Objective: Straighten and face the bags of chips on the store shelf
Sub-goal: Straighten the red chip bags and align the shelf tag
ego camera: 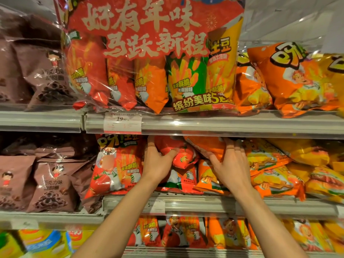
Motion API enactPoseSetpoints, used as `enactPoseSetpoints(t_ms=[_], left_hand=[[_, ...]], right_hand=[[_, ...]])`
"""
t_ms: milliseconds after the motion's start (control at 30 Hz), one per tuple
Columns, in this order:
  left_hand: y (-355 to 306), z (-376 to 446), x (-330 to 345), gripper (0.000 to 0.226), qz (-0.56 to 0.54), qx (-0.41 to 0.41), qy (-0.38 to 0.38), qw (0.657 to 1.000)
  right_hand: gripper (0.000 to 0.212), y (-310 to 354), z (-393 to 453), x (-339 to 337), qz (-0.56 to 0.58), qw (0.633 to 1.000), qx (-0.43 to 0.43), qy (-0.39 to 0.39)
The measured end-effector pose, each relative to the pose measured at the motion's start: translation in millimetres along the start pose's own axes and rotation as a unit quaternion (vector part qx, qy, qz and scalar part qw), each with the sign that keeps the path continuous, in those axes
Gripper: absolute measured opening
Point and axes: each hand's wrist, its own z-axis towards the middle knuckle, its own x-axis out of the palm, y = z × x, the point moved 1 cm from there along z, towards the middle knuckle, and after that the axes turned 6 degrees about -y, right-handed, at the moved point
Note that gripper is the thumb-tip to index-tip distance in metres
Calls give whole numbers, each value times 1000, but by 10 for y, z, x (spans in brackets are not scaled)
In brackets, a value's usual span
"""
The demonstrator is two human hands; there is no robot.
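Your left hand (155,161) grips a tilted red bag (176,152) on the middle shelf (204,203); just right of it, your right hand (229,162) holds a slumped orange bag (208,146). Neither faces front yet, and the bags beyond your right hand lie crooked.

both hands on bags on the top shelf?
No. The left hand and right hand grip a red bag and an orange bag on the middle shelf.

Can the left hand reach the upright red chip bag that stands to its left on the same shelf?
Probably yes. The left hand now holds a small red bag, but the upright red chip bag stands right beside its wrist, with nothing between them. It must release its grip first.
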Motion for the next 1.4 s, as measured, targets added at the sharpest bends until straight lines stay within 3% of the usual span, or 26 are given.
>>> enactPoseSetpoints(t_ms=[200, 333, 533, 700, 767, 933, 1067, 1233, 1400], left_hand=[[-37, -228, -315, 57, -36, 3, 47, 998], [23, -292, -593, 84, -26, 25, 67, 997], [26, -282, -750, 77, -28, 14, 67, 997], [1, -275, -624, 117, 6, -2, 10, 1000], [-3, -274, -650, 114, -17, -11, 19, 1000], [24, -275, -914, 77, -32, 11, 28, 999], [15, -314, -1207, 86, -8, 12, 36, 999], [80, -344, -1497, 75, 1, 29, 51, 998], [133, -334, -1707, 80, -3, 34, 47, 998]], right_hand=[[63, 15, -3, -11, 7, 1000, 3, 4], [60, 44, -12, -1, -1, 1000, 0, 10], [57, 126, -84, 34, -24, 999, -26, 20], [60, 129, -113, 43, -43, 998, -49, 21], [62, 117, -87, 32, -45, 998, -44, 17], [68, 118, -24, 8, -92, 994, -45, 47], [74, 104, -41, 15, -109, 989, -61, 76], [83, 131, -35, -18, -120, 985, -75, 101], [83, 252, -108, -63, -106, 985, -108, 80]])
